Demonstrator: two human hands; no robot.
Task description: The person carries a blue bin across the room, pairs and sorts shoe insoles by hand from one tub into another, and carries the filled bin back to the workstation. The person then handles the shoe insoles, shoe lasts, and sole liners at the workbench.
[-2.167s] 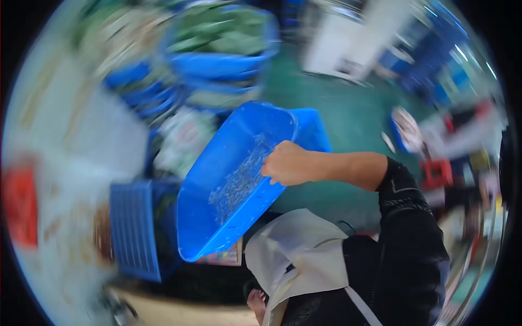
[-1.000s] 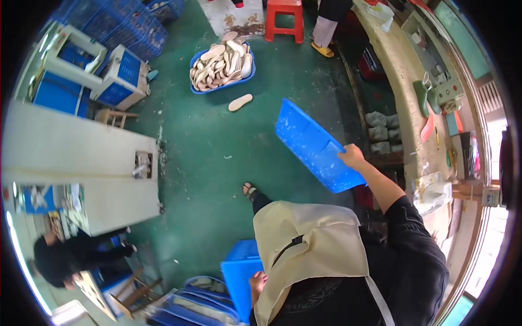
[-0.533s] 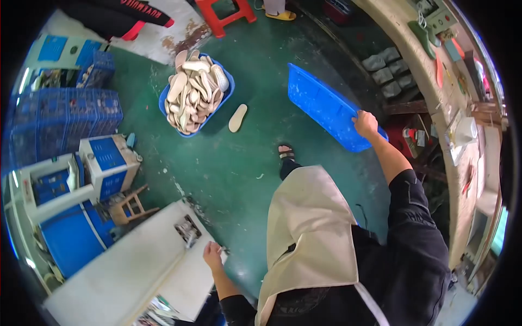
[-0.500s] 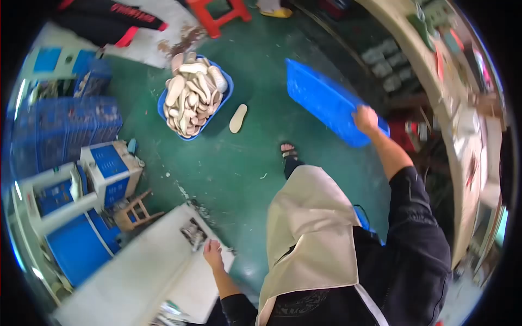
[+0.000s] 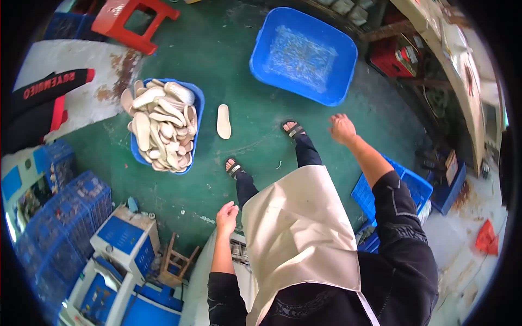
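Tub (image 5: 262, 54) floor mottled, perhaps scuffed; stool (image 5: 112, 20) cropped.

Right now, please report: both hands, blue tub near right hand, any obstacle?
Left hand empty, right hand empty. Blue tub upright, untouched. Nothing between right hand and tub; loose insole lies aside.
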